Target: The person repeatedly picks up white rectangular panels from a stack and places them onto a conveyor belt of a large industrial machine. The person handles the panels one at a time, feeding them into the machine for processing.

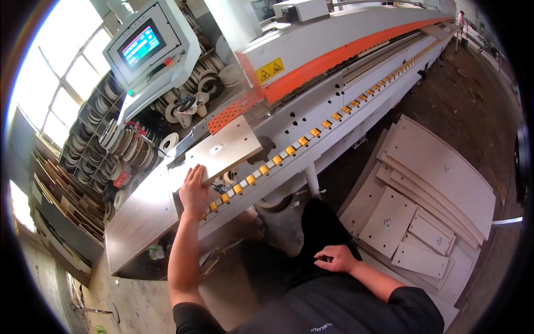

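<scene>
A pale, board-like panel (222,149) with small holes and a white label lies at the infeed of a long edge-banding machine (345,47). My left hand (194,190) rests on the panel's near left end, fingers stretched out flat over its edge; the thumb is partly hidden. A row of yellow and white rollers (291,151) runs along the machine rail beside the panel. My right hand (336,258) hovers near my dark trousers, fingers loosely curled in, with nothing visible in them.
A wooden side table (142,222) adjoins the panel at left. Stacked pale panels (439,178) lie at right. A control console (150,53) with a lit screen stands at upper left, above racks of edge-band rolls (92,125). A person (460,19) is far off at upper right.
</scene>
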Tool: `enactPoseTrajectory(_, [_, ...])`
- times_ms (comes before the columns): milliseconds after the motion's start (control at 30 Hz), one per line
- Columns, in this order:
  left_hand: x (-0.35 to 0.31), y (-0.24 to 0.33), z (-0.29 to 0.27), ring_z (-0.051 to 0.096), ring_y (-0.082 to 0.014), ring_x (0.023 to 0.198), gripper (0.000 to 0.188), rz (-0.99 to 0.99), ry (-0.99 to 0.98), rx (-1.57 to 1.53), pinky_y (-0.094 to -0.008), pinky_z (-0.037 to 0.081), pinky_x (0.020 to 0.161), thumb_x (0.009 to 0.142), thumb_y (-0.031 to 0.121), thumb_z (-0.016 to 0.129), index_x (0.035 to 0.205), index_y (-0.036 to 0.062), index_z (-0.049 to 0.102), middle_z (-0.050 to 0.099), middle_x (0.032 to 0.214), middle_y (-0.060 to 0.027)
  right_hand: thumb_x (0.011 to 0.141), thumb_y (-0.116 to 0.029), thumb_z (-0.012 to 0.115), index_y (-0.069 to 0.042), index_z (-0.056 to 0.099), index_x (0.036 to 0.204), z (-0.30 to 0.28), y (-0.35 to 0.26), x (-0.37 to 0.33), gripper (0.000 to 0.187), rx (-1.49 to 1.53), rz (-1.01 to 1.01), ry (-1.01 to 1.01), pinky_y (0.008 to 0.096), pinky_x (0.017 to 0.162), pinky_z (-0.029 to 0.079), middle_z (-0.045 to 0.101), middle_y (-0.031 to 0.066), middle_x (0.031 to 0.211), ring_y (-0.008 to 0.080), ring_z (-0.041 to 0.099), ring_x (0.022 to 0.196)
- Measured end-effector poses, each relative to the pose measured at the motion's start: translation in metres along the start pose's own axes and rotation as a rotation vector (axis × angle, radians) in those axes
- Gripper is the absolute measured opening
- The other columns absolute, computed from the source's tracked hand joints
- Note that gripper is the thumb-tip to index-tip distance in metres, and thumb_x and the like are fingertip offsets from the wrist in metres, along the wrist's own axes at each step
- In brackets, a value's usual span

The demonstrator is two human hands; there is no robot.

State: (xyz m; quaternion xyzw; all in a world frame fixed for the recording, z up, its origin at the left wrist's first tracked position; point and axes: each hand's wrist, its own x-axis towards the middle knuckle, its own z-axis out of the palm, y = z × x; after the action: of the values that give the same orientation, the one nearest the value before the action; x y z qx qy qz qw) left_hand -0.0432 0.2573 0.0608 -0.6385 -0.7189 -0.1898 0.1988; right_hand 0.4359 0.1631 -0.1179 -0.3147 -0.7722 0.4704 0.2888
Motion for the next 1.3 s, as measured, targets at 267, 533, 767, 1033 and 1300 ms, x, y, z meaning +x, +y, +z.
enactPoseTrajectory(267, [0.021,-0.019,0.021,0.061,-0.0328,0.131,0.063,0.07,-0.072,0.086,-0.0425,0.056,0.099,0.075,0.03,0.088,0.132,0.014,0.064,0.065,0.14,-0.0054,0.085,-0.032,0.08,-0.013,0.08,0.092,0.006,0.003,0.01,0.02,-0.068,-0.035,-0.027,0.03,0.056,0.05,0.07,0.0024,0.077,0.0163,0.064,0.058])
enactPoseTrajectory(533, [0.016,-0.011,0.023,0.056,-0.0291,0.136,0.059,0.019,-0.025,-0.004,-0.0409,0.051,0.107,0.08,0.039,0.084,0.129,0.0104,0.066,0.064,0.142,-0.0056,0.084,-0.027,0.081,-0.013,0.079,0.089,0.007,0.006,0.017,0.015,-0.077,-0.018,0.003,0.0309,0.055,0.049,0.07,0.0035,0.076,0.0176,0.063,0.059])
enactPoseTrajectory(767, [0.013,-0.012,0.018,0.065,-0.0276,0.123,0.034,0.135,0.023,-0.057,-0.0399,0.056,0.096,0.087,0.026,0.078,0.117,0.014,0.071,0.071,0.128,-0.0028,0.084,-0.026,0.08,-0.013,0.078,0.087,0.007,0.003,0.021,0.013,-0.089,-0.006,0.023,0.0315,0.055,0.049,0.069,0.004,0.075,0.0188,0.063,0.059])
enactPoseTrajectory(1033, [0.038,0.018,0.025,0.066,-0.0289,0.118,0.031,0.213,0.019,-0.089,-0.0406,0.057,0.093,0.089,0.027,0.075,0.116,0.0136,0.072,0.072,0.125,-0.0037,0.083,-0.024,0.081,-0.012,0.079,0.086,0.015,0.012,0.033,0.012,-0.087,-0.119,0.05,0.0289,0.051,0.046,0.069,0.0025,0.074,0.0152,0.06,0.053])
enactPoseTrajectory(1300, [0.082,0.072,0.06,0.067,-0.0266,0.118,0.035,0.224,-0.01,-0.127,-0.0407,0.057,0.096,0.087,0.028,0.076,0.12,0.016,0.073,0.071,0.129,-0.0035,0.087,-0.028,0.079,-0.013,0.078,0.09,0.003,0.016,0.023,0.015,-0.049,-0.053,0.039,0.0321,0.056,0.05,0.07,0.0035,0.078,0.0191,0.064,0.06])
